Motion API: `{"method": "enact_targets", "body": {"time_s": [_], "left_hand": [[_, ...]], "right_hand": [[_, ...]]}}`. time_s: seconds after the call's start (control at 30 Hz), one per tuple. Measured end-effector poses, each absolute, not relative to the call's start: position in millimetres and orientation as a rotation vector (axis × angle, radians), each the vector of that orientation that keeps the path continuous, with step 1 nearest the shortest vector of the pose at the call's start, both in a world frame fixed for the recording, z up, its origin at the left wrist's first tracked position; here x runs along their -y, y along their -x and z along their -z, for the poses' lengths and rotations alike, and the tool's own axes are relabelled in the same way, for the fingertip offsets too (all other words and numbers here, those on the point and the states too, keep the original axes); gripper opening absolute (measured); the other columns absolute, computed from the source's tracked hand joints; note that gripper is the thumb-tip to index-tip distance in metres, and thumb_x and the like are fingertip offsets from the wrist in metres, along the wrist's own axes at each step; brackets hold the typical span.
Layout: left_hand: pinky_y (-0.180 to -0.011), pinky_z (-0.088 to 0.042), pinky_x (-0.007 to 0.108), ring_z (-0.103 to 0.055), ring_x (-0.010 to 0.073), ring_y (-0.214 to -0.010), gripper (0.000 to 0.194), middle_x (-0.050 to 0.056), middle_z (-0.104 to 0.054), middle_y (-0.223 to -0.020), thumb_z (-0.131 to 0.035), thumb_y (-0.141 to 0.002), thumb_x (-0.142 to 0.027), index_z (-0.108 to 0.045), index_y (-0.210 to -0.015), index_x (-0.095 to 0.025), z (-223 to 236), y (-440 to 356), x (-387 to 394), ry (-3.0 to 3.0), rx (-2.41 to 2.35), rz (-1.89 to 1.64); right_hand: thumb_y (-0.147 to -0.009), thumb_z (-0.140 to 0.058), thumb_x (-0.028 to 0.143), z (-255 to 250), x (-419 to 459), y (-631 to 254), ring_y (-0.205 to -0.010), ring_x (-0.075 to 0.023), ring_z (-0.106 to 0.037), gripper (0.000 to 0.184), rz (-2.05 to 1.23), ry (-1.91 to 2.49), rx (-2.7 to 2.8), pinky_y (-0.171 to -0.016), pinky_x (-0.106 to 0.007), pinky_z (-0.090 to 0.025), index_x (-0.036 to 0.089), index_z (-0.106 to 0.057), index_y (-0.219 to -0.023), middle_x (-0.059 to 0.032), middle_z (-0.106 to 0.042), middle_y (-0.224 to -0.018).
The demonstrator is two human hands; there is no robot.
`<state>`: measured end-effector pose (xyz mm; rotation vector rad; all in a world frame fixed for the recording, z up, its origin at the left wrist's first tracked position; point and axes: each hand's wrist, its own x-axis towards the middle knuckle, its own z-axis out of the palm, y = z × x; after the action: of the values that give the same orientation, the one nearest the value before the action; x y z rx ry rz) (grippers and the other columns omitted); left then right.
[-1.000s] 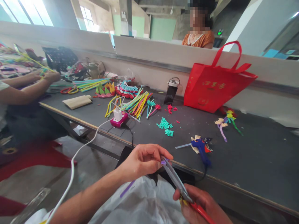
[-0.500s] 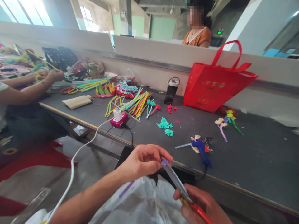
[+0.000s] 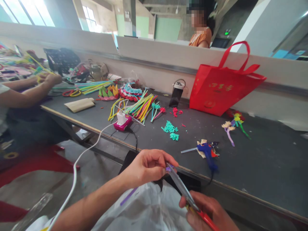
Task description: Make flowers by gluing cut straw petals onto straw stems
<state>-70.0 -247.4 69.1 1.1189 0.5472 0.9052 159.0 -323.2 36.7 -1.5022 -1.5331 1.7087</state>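
Observation:
My left hand [image 3: 150, 167] pinches a purple pipe cleaner [image 3: 128, 196] between thumb and fingers. Its long end hangs out below the hand, over white cloth on my lap. In my right hand [image 3: 208, 208] is a pair of scissors [image 3: 181, 186] with red and yellow handles. The blade tips meet the purple piece at my left fingertips, and the blades look nearly closed. How the tips sit on the purple piece is too small to tell. Both hands are just off the table's front edge.
On the dark table [image 3: 264, 173] lie a blue glue gun [image 3: 207, 154], turquoise clippings [image 3: 169, 127], coloured pipe cleaners [image 3: 141, 109] and a pink power socket [image 3: 122, 123] with a white cable. Behind stand a black bottle [image 3: 176, 94] and a red bag [image 3: 221, 89]. Another person's hands [image 3: 49, 78] work at left.
The hanging end of the purple pipe cleaner has swung slightly left; my hands and the scissors barely moved. The co-worker's hands at left and the person behind the partition shifted a little left.

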Motion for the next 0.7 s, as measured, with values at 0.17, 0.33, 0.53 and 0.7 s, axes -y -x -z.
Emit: {"method": "enact_targets", "body": {"time_s": [0.17, 0.33, 0.53, 0.7], "left_hand": [[-0.074, -0.049, 0.032, -0.068, 0.0235, -0.086, 0.018, 0.015, -0.068, -0.104, -0.068, -0.074, -0.015, -0.055, -0.062, -0.012, -69.8, 70.3, 247.3, -1.119, -0.545, -0.902], [-0.075, -0.049, 0.033, -0.068, 0.0229, -0.084, 0.019, 0.014, -0.069, -0.102, -0.069, -0.074, -0.018, -0.056, -0.061, -0.012, -71.5, 70.5, 246.3, -1.13, -0.571, -0.889], [-0.075, -0.049, 0.033, -0.067, 0.023, -0.084, 0.02, 0.015, -0.069, -0.102, -0.069, -0.073, -0.018, -0.055, -0.061, -0.013, -72.7, 69.8, 246.0, -1.135, -0.581, -0.884], [-0.074, -0.049, 0.032, -0.067, 0.0228, -0.084, 0.02, 0.014, -0.068, -0.101, -0.07, -0.071, -0.017, -0.054, -0.061, -0.013, -72.8, 69.8, 245.7, -1.125, -0.583, -0.875]], "right_hand": [[-0.072, -0.071, 0.047, -33.4, 321.9, -159.5, -0.051, -0.0062, -0.023, 0.032, -1.753, 1.383, 1.578, -0.049, -0.017, -0.029, 0.02, -0.062, -0.085, 0.008, -0.03, -0.058], [-0.072, -0.067, 0.064, -34.9, 324.1, -157.0, -0.049, -0.0058, -0.021, 0.048, -1.798, 1.356, 1.51, -0.048, -0.019, -0.026, 0.02, -0.059, -0.09, 0.0092, -0.029, -0.056], [-0.072, -0.068, 0.06, -40.9, 324.2, -156.0, -0.052, -0.0067, -0.021, 0.044, -1.713, 1.415, 1.555, -0.05, -0.019, -0.029, 0.019, -0.061, -0.088, 0.0083, -0.027, -0.058], [-0.07, -0.072, 0.045, -44.1, 321.7, -157.0, -0.054, -0.0074, -0.024, 0.031, -1.7, 1.495, 1.6, -0.051, -0.018, -0.031, 0.019, -0.061, -0.085, 0.0074, -0.029, -0.059]]}}
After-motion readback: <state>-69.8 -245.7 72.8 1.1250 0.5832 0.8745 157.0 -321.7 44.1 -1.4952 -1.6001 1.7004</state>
